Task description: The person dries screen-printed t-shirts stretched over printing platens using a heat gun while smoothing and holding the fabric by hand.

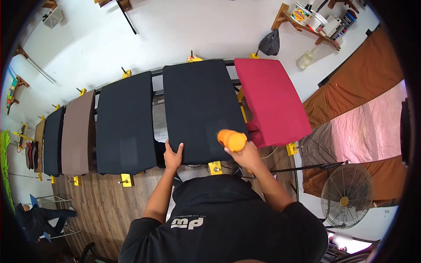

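Observation:
A black shirt (199,105) is stretched smooth over a flat board in front of me. My left hand (173,155) is at the near left corner of that board, thumb and forefinger spread apart and touching the fabric edge. My right hand (245,155) is closed around an orange heat gun (232,140), which is above the near right part of the black shirt. The heat gun's dark nozzle end points left; its handle is mostly hidden by my hand.
A red shirt (274,103) covers the board to the right. Further left are another black shirt (125,122) and a brown one (78,136). Yellow clamps (215,168) jut from the board ends. A fan (346,196) stands right; a person (44,219) sits at lower left.

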Action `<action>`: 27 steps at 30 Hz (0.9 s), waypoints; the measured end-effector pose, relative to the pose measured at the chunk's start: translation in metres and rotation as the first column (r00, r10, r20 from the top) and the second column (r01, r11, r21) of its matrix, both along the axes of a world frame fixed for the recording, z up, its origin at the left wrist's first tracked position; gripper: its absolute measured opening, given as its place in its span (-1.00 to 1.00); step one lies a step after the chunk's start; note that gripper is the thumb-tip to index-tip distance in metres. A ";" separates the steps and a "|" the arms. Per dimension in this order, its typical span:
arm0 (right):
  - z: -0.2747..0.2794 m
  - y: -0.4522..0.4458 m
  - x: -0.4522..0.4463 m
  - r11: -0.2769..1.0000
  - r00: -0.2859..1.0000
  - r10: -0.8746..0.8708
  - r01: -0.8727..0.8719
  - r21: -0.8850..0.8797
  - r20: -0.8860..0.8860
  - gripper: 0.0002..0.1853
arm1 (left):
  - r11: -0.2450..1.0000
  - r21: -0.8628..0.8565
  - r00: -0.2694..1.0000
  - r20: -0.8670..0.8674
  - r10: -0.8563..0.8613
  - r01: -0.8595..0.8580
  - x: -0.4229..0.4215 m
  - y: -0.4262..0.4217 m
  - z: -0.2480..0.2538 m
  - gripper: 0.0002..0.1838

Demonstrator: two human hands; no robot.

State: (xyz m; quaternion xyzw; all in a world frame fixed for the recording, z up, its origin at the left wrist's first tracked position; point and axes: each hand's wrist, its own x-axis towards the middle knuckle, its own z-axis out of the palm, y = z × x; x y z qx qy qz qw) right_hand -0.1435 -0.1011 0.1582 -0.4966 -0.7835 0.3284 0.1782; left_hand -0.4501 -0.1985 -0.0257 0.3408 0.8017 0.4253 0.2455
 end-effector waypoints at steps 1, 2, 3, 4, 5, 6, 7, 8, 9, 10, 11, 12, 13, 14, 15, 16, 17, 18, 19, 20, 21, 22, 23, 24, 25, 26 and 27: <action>-0.006 -0.009 0.011 0.998 0.997 0.036 -0.032 0.053 -0.068 -0.57 | 1.000 -0.003 1.000 0.000 0.005 -0.005 -0.001 -0.001 0.000 -0.05; -0.010 -0.016 0.020 0.999 0.984 0.044 -0.047 -0.010 -0.173 -0.57 | 1.000 -0.009 1.000 0.000 0.005 -0.005 0.000 -0.001 0.001 -0.06; 0.000 -0.027 0.022 0.999 0.994 0.038 -0.040 -0.013 -0.106 -0.58 | 1.000 -0.015 1.000 0.000 0.004 -0.004 0.001 0.000 0.002 -0.06; 0.010 -0.037 0.023 0.999 0.999 0.031 -0.031 -0.015 -0.040 -0.58 | 1.000 -0.015 1.000 -0.001 0.001 -0.001 0.001 0.000 0.003 -0.06; 0.003 -0.042 0.023 0.999 1.000 0.018 -0.018 0.029 0.017 -0.59 | 1.000 -0.013 1.000 0.003 0.005 -0.005 0.002 -0.001 0.004 -0.06; -0.001 -0.041 0.026 0.999 1.000 0.011 -0.012 0.030 0.016 -0.59 | 1.000 -0.009 1.000 0.008 0.006 -0.006 0.002 -0.001 0.004 -0.06; -0.004 -0.039 0.029 1.000 0.999 0.012 -0.012 -0.004 -0.044 -0.59 | 1.000 -0.005 1.000 0.008 0.000 0.000 0.002 0.000 0.004 -0.06; -0.001 -0.036 0.027 0.999 0.995 0.010 -0.014 -0.039 -0.101 -0.59 | 1.000 -0.019 1.000 0.004 0.009 -0.009 0.003 -0.001 0.005 -0.06; 0.000 -0.032 0.023 0.999 0.995 0.005 -0.009 -0.037 -0.098 -0.59 | 0.999 -0.036 1.000 0.000 0.018 -0.018 0.003 -0.001 0.004 -0.06; 0.000 -0.027 0.018 0.999 0.999 -0.019 0.018 -0.033 -0.040 -0.58 | 0.999 -0.036 1.000 0.003 0.014 -0.013 0.002 -0.001 0.004 -0.06; -0.002 -0.021 0.012 0.999 0.999 -0.042 0.043 -0.027 0.018 -0.56 | 0.999 -0.052 1.000 0.007 0.009 -0.009 0.002 -0.002 0.006 -0.06; -0.013 -0.008 0.006 0.999 0.994 -0.042 0.041 -0.018 -0.096 -0.53 | 0.998 -0.065 1.000 0.013 0.008 -0.007 0.002 -0.002 0.006 -0.05; -0.022 0.004 0.002 0.999 0.995 -0.046 0.044 -0.018 -0.092 -0.53 | 0.998 -0.067 1.000 0.019 0.006 -0.005 0.002 -0.002 0.006 -0.05; -0.022 0.015 -0.007 0.999 0.995 -0.052 0.050 -0.019 -0.089 -0.53 | 0.999 -0.042 1.000 0.019 0.003 -0.002 0.002 -0.003 0.005 -0.05; -0.015 0.021 -0.020 0.996 0.996 -0.092 0.091 0.024 0.012 -0.53 | 1.000 -0.016 1.000 0.017 0.000 0.001 0.001 -0.003 0.004 -0.04; -0.019 0.030 -0.026 0.995 0.995 -0.097 0.097 0.013 -0.008 -0.53 | 1.000 -0.023 1.000 0.013 0.001 -0.001 0.002 -0.002 0.004 -0.04; -0.015 0.039 -0.037 0.995 0.994 -0.102 0.102 0.002 -0.028 -0.53 | 1.000 -0.023 1.000 0.014 -0.006 0.007 0.001 -0.002 0.005 -0.04; -0.002 0.045 -0.045 0.873 0.966 -0.260 0.236 -0.428 0.002 -0.55 | 1.000 -0.025 1.000 0.015 -0.014 0.015 0.001 -0.003 0.007 -0.04; -0.003 0.043 -0.049 0.871 0.964 -0.264 0.241 -0.428 0.006 -0.55 | 0.999 -0.047 1.000 0.018 -0.016 0.017 0.001 -0.003 0.009 -0.03; -0.007 0.043 -0.052 0.957 0.974 -0.226 0.227 -0.183 0.026 -0.56 | 0.995 -0.099 1.000 0.009 -0.022 0.023 0.000 -0.001 0.014 -0.02; -0.014 0.041 -0.051 0.980 0.980 -0.191 0.187 0.068 0.058 -0.56 | 0.988 -0.154 1.000 0.001 -0.026 0.026 0.001 -0.001 0.025 -0.01; -0.026 0.038 -0.045 0.960 0.965 -0.248 0.233 -0.152 -0.087 -0.57 | 0.971 -0.236 0.999 -0.010 -0.043 0.040 0.001 -0.001 0.035 0.00; -0.008 0.028 -0.049 0.921 0.952 -0.304 0.284 -0.268 -0.037 -0.57 | 0.976 -0.214 0.996 -0.069 -0.055 0.040 0.003 0.000 0.031 0.00; 0.013 0.016 -0.052 0.863 0.936 -0.351 0.333 -0.379 0.023 -0.56 | 0.979 -0.200 0.995 -0.082 -0.062 0.044 0.002 0.001 0.026 0.00; 0.000 0.004 -0.042 0.973 0.972 -0.228 0.229 -0.005 0.052 -0.56 | 0.982 -0.180 0.996 -0.059 -0.067 0.055 0.001 0.000 0.024 0.00; -0.002 -0.010 -0.038 0.971 0.970 -0.239 0.239 0.025 0.035 -0.56 | 0.985 -0.160 0.997 -0.035 -0.072 0.066 0.000 0.000 0.022 0.00; -0.003 -0.022 -0.034 0.967 0.968 -0.251 0.250 0.056 0.015 -0.56 | 0.988 -0.136 0.996 -0.032 -0.084 0.079 -0.002 0.000 0.018 0.00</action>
